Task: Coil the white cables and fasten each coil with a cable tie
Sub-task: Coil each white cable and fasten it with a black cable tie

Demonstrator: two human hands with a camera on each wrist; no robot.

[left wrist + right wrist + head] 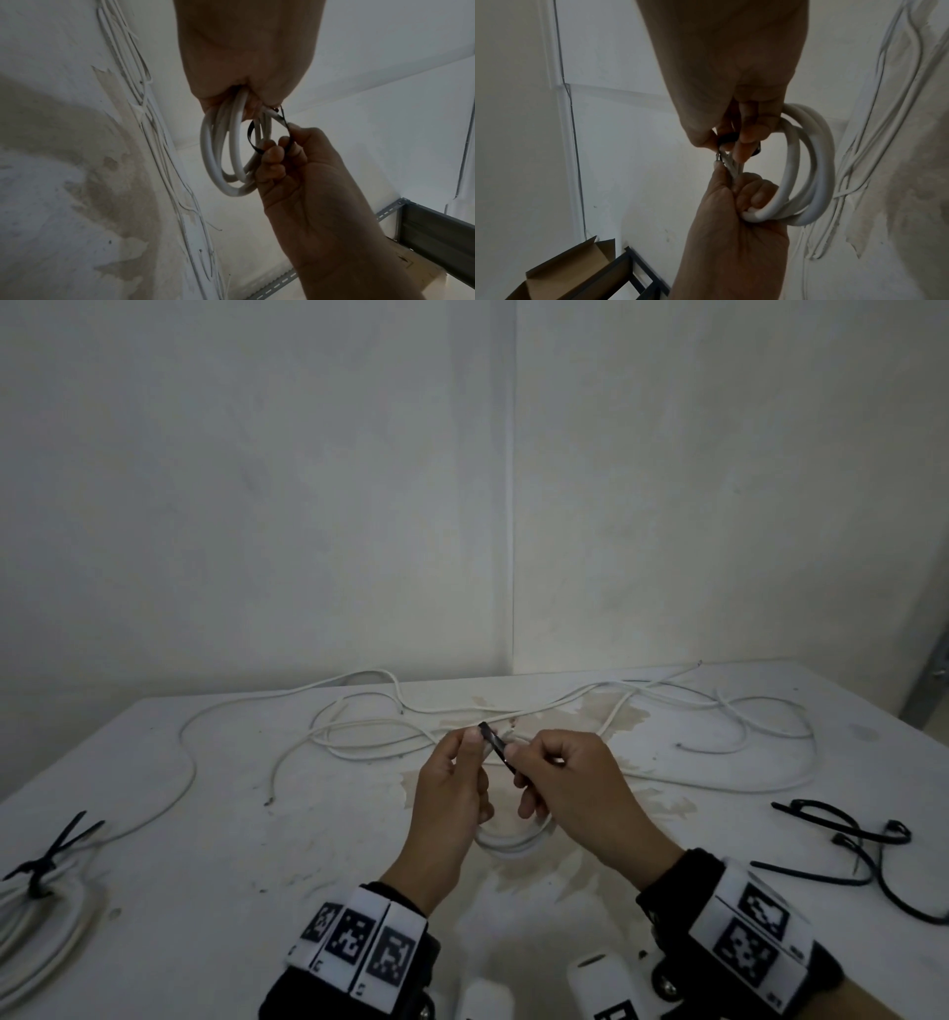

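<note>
White cable coil (232, 154), several smooth round loops, hangs between the two hands above the middle of the table (215, 891). A thin black cable tie (495, 746) runs around the bundle at its top. The left hand (452, 801) has its fingers curled around the loops and pinches one end of the tie with thumb and forefinger. The right hand (575, 785) pinches the other end of the tie between its fingertips, just beside the left hand, with the coil hanging under both. Behind the hands, loose white cables (642, 711) lie spread over the far part of the table, up to the wall. At the left edge lies a finished coil (36, 916) already tied in black. On the right side, well apart from the hands, spare cable ties (862, 845) lie in a small heap. The near part of the table in front of the wrists is bare and stained.
</note>
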